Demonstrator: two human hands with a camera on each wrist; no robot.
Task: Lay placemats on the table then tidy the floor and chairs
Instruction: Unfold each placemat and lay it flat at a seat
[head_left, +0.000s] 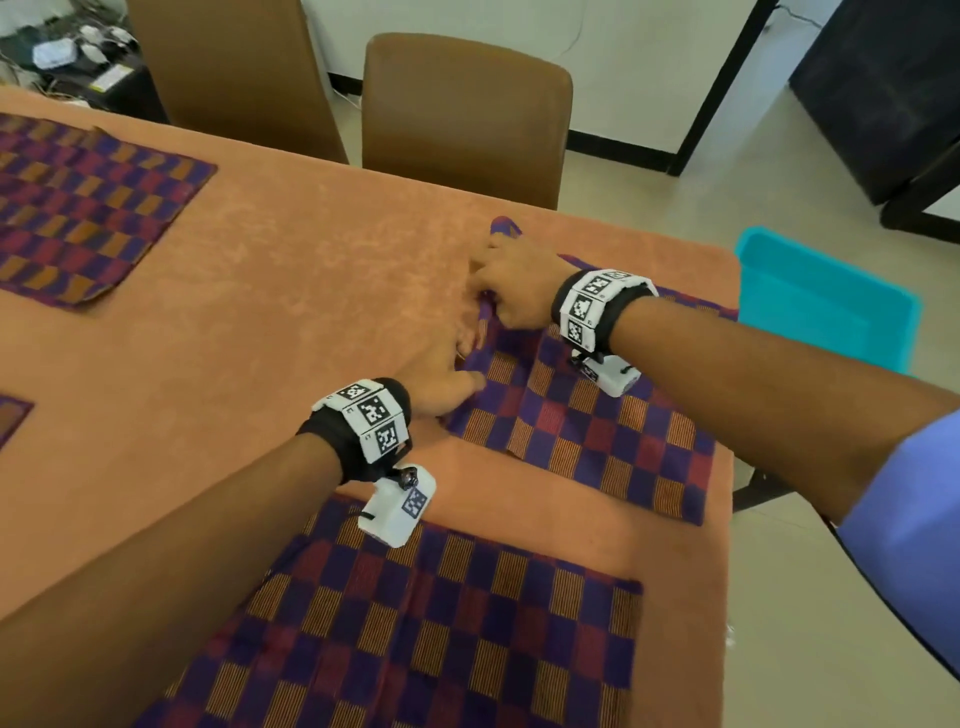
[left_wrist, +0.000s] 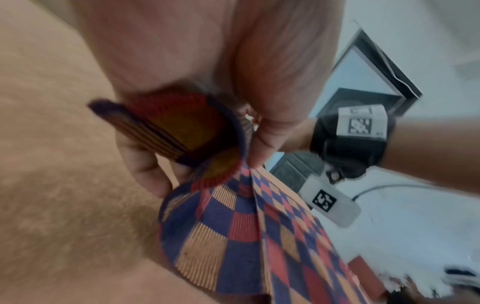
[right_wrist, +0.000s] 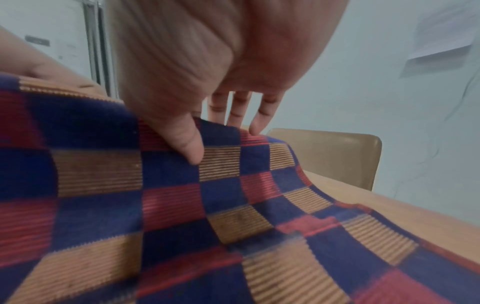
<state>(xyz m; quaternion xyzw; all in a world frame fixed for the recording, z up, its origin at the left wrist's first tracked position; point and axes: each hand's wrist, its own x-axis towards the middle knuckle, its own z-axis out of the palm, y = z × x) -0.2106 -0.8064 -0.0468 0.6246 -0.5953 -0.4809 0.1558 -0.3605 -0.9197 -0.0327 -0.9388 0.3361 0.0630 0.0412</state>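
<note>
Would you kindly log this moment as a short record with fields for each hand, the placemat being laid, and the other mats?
left hand: grips the near-left edge of the bunched placemat
right hand: pinches the same mat's raised far edge
placemat: partly flat, rumpled under the hands
flat mats: nearest mat; far-left mat
table: orange cloth
chair: behind the table

Four checkered placemats show on the surface: one far left, a sliver at the left edge, one nearest, one bunched. Two brown chairs and one turquoise bin.
</note>
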